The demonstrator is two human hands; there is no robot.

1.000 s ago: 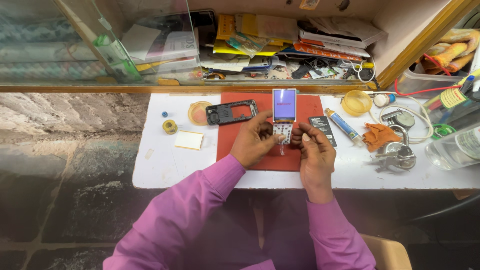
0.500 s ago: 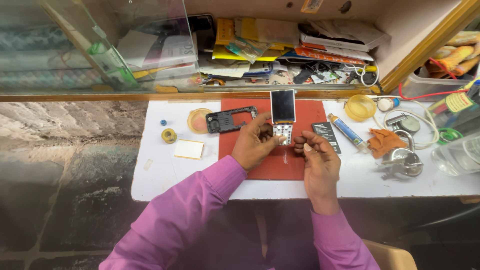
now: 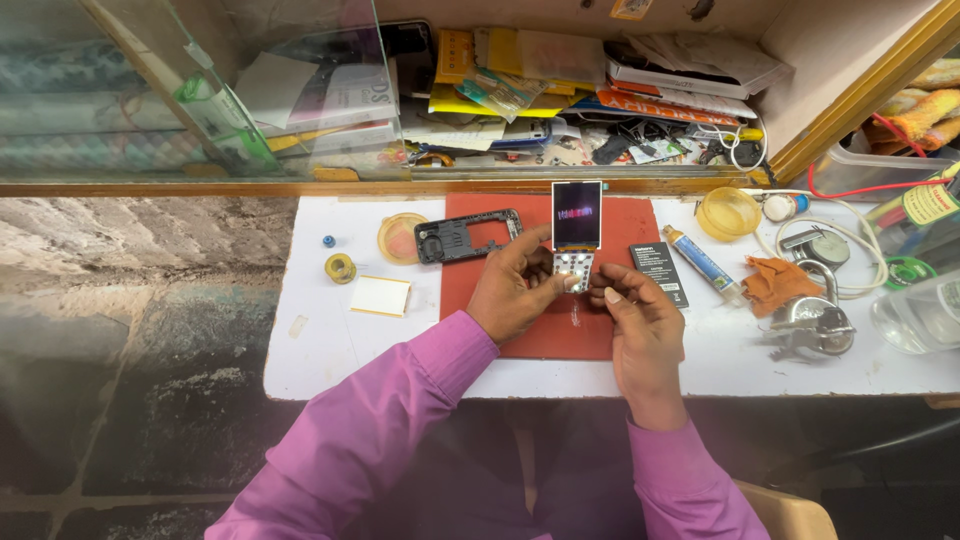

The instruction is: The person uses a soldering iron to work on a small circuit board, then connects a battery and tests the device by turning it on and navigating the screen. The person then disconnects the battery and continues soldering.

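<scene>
A small opened mobile phone (image 3: 576,228) with a lit screen and bare keypad board lies on a red mat (image 3: 545,330) on the white worktop (image 3: 330,350). My left hand (image 3: 515,290) grips the phone's lower part from the left. My right hand (image 3: 640,320) pinches the lower edge from the right, fingertips at the keypad. A black phone frame (image 3: 466,235) lies on the mat to the left. A black battery (image 3: 658,272) rests just right of the phone.
A tube (image 3: 700,262), an orange cloth (image 3: 775,282), a yellow lid (image 3: 728,212), a metal tool (image 3: 815,325) and cables lie at the right. A tape roll (image 3: 340,268), a pale pad (image 3: 380,296) and an orange disc (image 3: 398,238) sit at the left. A cluttered shelf runs behind.
Both hands stay on the phone's lower end with only slight finger shifts. The screen looks darker now. The camera view has shifted a little.
</scene>
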